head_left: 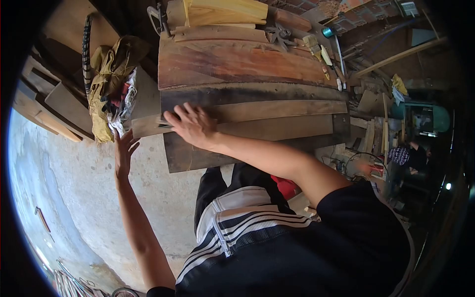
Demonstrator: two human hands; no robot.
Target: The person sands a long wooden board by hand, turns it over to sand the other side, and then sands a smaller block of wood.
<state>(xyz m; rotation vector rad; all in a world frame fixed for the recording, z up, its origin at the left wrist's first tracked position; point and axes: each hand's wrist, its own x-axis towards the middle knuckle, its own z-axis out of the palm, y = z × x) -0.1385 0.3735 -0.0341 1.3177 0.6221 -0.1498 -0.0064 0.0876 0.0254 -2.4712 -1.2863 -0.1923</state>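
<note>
Pressing on the pale plank [277,111], the right hand [193,126] lies flat, fingers spread; the left hand [123,151] hovers open-fingered near the plank's end, beside a yellow cloth [106,84].

Nothing legible from where I stand: no lettering, number or label shows on the planks [287,111] under the right hand [190,123] grip, nor on the cloth bundle [111,84] just above the left hand [123,151].

One head-worn camera looks forward and down, close over the table [277,92], through a wide fisheye with dark rounded edges. The right hand [191,124] sits near mid-frame; the wearer's torso [321,247] fills the bottom.
</note>
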